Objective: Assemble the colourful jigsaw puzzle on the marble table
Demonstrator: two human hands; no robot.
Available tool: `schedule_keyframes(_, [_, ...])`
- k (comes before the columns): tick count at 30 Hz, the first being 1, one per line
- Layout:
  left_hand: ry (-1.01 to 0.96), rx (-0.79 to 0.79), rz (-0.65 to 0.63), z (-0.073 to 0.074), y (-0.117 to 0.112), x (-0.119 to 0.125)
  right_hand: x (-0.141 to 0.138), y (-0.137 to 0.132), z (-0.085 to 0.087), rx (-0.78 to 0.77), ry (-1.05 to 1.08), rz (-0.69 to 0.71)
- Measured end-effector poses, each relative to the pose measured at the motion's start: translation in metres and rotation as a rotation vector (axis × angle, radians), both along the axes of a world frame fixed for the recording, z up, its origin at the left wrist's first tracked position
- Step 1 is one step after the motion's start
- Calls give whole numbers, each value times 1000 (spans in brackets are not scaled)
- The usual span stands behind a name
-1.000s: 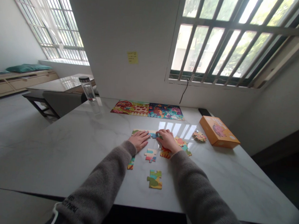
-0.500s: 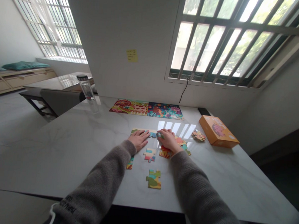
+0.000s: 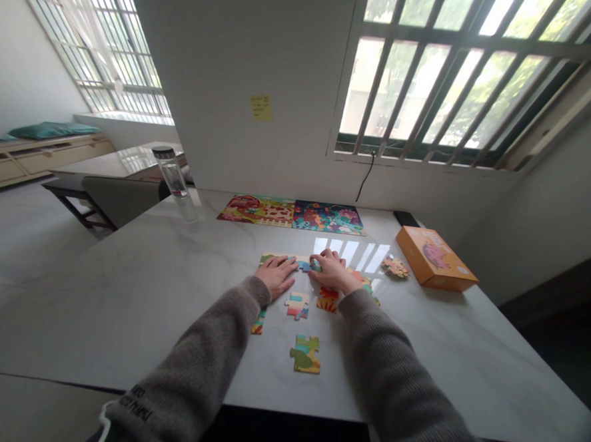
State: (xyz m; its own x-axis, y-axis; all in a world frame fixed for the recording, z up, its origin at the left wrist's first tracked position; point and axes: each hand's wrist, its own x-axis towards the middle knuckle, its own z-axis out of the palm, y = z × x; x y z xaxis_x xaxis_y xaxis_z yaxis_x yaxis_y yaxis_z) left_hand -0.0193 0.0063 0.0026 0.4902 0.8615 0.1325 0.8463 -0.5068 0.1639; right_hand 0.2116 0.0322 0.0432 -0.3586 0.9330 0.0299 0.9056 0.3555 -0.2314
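My left hand (image 3: 278,275) lies flat with fingers stretched out on a partly joined strip of puzzle pieces (image 3: 272,257) on the white marble table (image 3: 135,291). My right hand (image 3: 329,270) is curled over a small blue-green puzzle piece (image 3: 315,265) beside that strip, pinching it at the fingertips. Loose pieces lie close by: a pink and blue one (image 3: 297,306), an orange one (image 3: 327,300), a green and yellow one (image 3: 306,354) nearer me, and one partly under my left sleeve (image 3: 258,322).
Two finished colourful puzzles (image 3: 292,214) lie at the table's far edge by the wall. An orange box (image 3: 435,257) and a small heap of pieces (image 3: 395,268) are at the right. A clear bottle (image 3: 171,172) stands far left. A cable (image 3: 366,175) hangs from the window.
My right hand has drawn up and curled tighter over the small piece by the strip, uncovering the orange piece below it. My left hand has stayed flat in place.
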Motion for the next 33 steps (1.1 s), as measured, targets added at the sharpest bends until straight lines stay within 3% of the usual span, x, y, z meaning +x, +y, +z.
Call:
schedule_keyframes(7, [-5,16,2,1,-1,0,-5,15,16,-103,-94,7])
schedule_keyframes(33, [20,57,-11,-5,2,0,-6,27,34,-32,-242,317])
